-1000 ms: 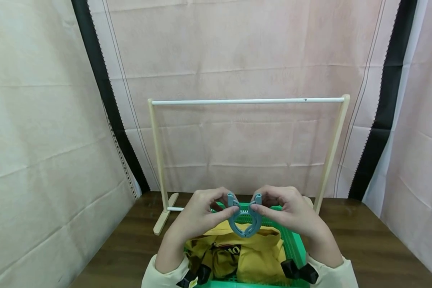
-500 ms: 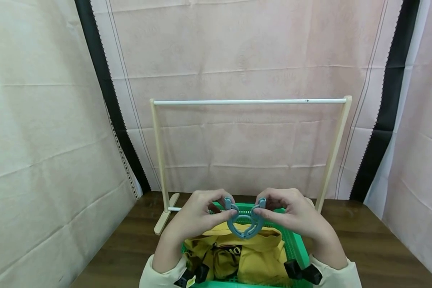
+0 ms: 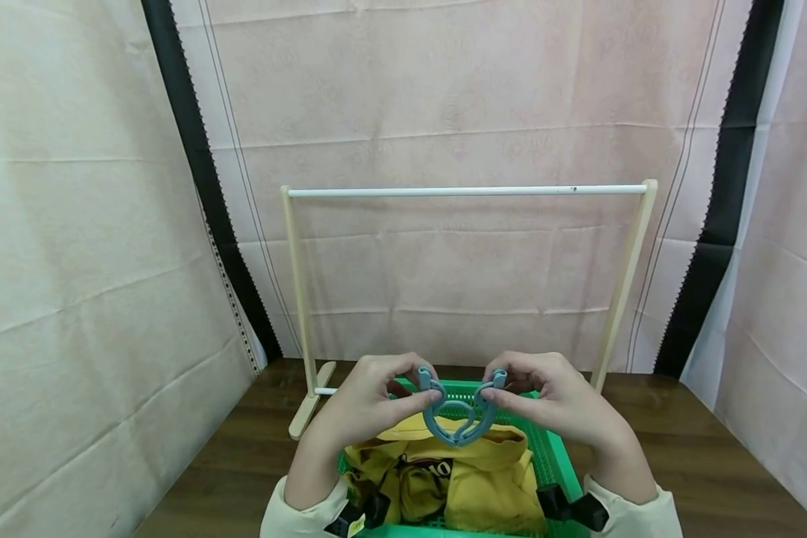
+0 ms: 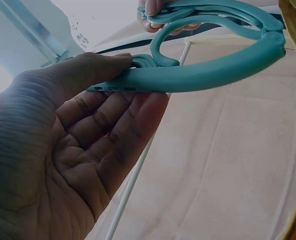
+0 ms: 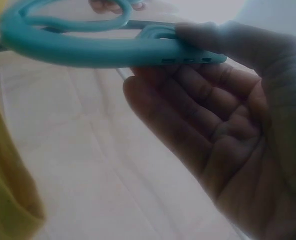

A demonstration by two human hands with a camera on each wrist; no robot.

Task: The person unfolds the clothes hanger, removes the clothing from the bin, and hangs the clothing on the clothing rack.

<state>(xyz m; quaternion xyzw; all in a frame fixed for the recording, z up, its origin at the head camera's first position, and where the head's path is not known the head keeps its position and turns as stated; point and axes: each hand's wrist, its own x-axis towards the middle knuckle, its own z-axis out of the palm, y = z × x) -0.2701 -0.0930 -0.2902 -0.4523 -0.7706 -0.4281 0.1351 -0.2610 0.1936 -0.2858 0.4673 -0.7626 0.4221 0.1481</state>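
A curved blue-green plastic piece (image 3: pixel 459 436), like a folded hanger with two arms joined at the bottom, is held above a basket. My left hand (image 3: pixel 370 403) pinches its left arm near the tip between thumb and fingers; my right hand (image 3: pixel 551 400) pinches the right arm likewise. In the left wrist view the thumb of my left hand (image 4: pixel 83 130) lies on top of the piece (image 4: pixel 222 70) and the fingers beneath. The right wrist view shows my right hand (image 5: pixel 222 110) gripping the piece (image 5: pixel 88 50) the same way.
A green basket (image 3: pixel 560 456) below the hands holds yellow cloth (image 3: pixel 491 486). Behind it stands a rack with a white top rail (image 3: pixel 464 191) and pale wooden posts, on a dark wooden table (image 3: pixel 672 441). Pale fabric walls (image 3: pixel 444 90) surround the table.
The two arms of the blue-green piece have spread farther apart. My right hand has moved to the right, my left slightly to the left.
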